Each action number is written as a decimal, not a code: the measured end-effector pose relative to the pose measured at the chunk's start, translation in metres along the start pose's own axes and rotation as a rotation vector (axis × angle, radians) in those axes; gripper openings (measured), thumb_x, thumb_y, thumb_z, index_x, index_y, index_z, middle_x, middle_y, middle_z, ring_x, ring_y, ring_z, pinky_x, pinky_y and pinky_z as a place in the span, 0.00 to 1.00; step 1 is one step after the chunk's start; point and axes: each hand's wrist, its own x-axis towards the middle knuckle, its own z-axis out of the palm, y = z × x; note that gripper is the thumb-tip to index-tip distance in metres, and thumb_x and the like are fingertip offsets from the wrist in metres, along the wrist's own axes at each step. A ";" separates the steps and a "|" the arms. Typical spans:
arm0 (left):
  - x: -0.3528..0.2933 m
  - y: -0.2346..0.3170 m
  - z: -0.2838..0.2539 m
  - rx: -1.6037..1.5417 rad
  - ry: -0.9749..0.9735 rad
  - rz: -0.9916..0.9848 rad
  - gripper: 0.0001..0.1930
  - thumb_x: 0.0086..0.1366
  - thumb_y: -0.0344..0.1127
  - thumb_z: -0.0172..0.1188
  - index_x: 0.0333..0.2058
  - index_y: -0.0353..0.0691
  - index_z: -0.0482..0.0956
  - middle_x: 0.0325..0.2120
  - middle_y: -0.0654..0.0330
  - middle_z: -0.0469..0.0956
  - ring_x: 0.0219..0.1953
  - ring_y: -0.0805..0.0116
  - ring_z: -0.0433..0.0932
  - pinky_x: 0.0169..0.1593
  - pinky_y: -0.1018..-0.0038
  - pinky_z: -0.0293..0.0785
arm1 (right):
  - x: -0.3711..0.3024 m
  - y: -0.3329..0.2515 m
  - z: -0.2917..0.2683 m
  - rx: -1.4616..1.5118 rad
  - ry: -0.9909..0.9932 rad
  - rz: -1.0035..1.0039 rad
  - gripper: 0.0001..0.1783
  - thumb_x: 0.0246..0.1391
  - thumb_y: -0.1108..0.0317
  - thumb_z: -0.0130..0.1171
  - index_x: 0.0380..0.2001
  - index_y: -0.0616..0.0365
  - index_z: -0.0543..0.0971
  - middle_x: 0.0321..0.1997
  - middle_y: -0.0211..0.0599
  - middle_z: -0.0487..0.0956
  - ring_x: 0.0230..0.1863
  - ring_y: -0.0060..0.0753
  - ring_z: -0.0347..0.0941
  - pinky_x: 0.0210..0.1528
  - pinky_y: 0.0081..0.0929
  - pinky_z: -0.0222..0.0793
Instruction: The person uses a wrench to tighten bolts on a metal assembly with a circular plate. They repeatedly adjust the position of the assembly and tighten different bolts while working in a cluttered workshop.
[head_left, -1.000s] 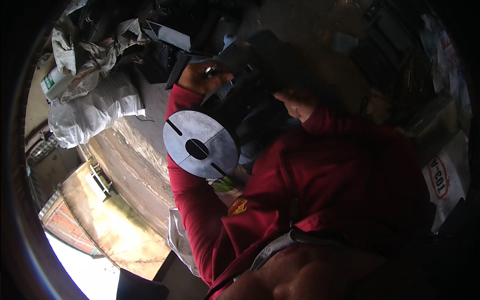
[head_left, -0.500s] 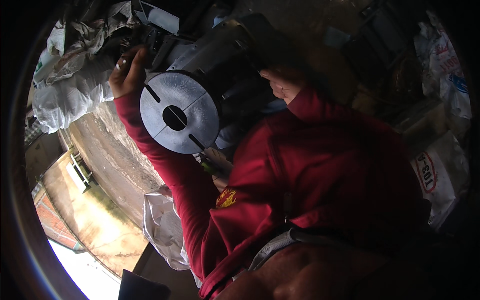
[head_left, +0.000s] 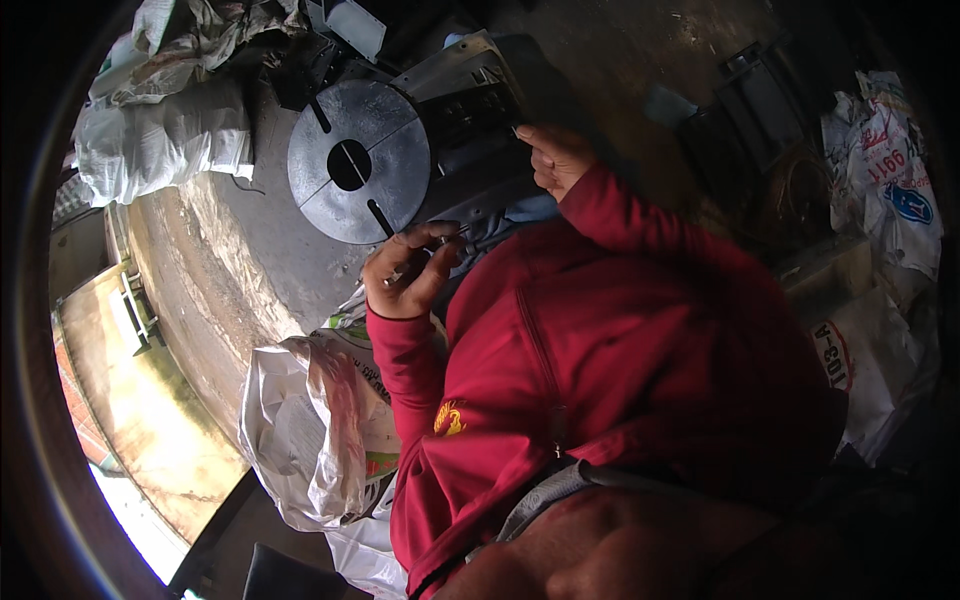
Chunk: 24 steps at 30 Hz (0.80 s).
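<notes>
My left hand (head_left: pixel 408 272) is closed beside the lower edge of a round grey metal disc (head_left: pixel 390 160). Small shiny metal pieces (head_left: pixel 397 275) show between its fingers, too small to tell their kind. The disc has a dark centre hole, a thin line across it and two dark slots. On the far side of a dark machine body (head_left: pixel 470 140), my right hand (head_left: pixel 558 160) is closed with thumb and finger pinched together. What that pinch holds, if anything, I cannot make out.
White plastic bags lie around: a full one (head_left: pixel 165 145) at the upper left, a crumpled one (head_left: pixel 300 430) by my left arm, and printed ones (head_left: pixel 885 160) at the right. A metal plate (head_left: pixel 355 28) sticks up behind the disc. Dark box-like parts (head_left: pixel 755 105) stand at the upper right.
My left hand has come back from beyond the disc's upper left to its lower edge, near my body. The right hand stays by the machine, pinched. The view has shifted a little.
</notes>
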 end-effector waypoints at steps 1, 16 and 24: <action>0.009 -0.005 0.006 0.225 -0.014 0.108 0.11 0.51 0.21 0.62 0.35 0.35 0.81 0.31 0.57 0.81 0.29 0.72 0.80 0.34 0.79 0.72 | -0.001 -0.001 0.001 -0.003 0.006 -0.008 0.14 0.51 0.62 0.63 0.21 0.48 0.68 0.13 0.17 0.59 0.10 0.10 0.49 0.13 0.15 0.41; 0.067 -0.035 0.053 0.770 0.280 0.815 0.14 0.50 0.25 0.65 0.38 0.40 0.77 0.29 0.58 0.79 0.29 0.60 0.80 0.31 0.70 0.74 | -0.001 0.003 0.003 0.001 0.083 -0.077 0.20 0.50 0.61 0.63 0.13 0.47 0.65 0.10 0.19 0.59 0.08 0.12 0.48 0.10 0.17 0.40; 0.083 -0.041 0.063 0.852 0.306 0.900 0.11 0.50 0.28 0.67 0.34 0.43 0.79 0.25 0.61 0.78 0.25 0.61 0.78 0.29 0.70 0.73 | -0.001 0.000 0.002 0.023 0.051 -0.076 0.18 0.50 0.62 0.63 0.14 0.46 0.67 0.11 0.18 0.61 0.08 0.11 0.48 0.10 0.16 0.40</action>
